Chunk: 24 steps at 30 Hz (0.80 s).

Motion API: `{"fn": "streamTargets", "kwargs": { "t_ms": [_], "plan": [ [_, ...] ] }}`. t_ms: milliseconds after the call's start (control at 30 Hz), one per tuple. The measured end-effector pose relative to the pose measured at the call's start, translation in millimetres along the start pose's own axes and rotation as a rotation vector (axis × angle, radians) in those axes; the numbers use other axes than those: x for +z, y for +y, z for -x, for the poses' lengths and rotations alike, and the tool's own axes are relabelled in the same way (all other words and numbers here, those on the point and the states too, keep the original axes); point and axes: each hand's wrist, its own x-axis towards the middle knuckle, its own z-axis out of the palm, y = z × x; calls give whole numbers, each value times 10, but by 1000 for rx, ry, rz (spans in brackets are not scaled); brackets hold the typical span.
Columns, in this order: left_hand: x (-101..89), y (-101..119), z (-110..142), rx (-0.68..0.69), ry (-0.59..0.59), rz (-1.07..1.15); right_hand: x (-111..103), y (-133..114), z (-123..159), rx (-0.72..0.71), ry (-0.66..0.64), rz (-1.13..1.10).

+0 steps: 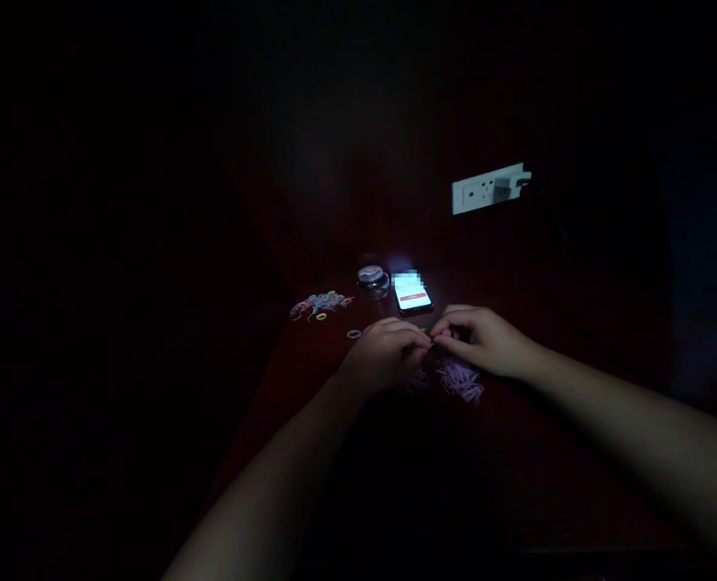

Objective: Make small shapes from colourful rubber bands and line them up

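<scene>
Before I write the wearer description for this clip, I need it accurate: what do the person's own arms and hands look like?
The left hand and right hand are ungloved. The left forearm and right forearm are bare, with no sleeve, watch or bracelet showing. It is too dim to make out small markings.

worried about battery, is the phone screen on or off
On: the phone glows bright white, with a red bar on its display, and is the brightest thing in this dark view.
</scene>
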Motion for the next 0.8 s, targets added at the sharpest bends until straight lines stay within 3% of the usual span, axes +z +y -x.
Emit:
{"fn": "streamTargets", "kwargs": {
  "t_ms": [333,600,800],
  "plan": [
    [-25,25,6,3,11,-31,-2,7,9,-20,-20,-10],
    [-53,65,-5,-161,10,-121,4,-2,14,-25,-19,-11],
    [-32,44,-12,-120,-38,-129,-3,6,18,-49,-31,-10]
  ]
}}
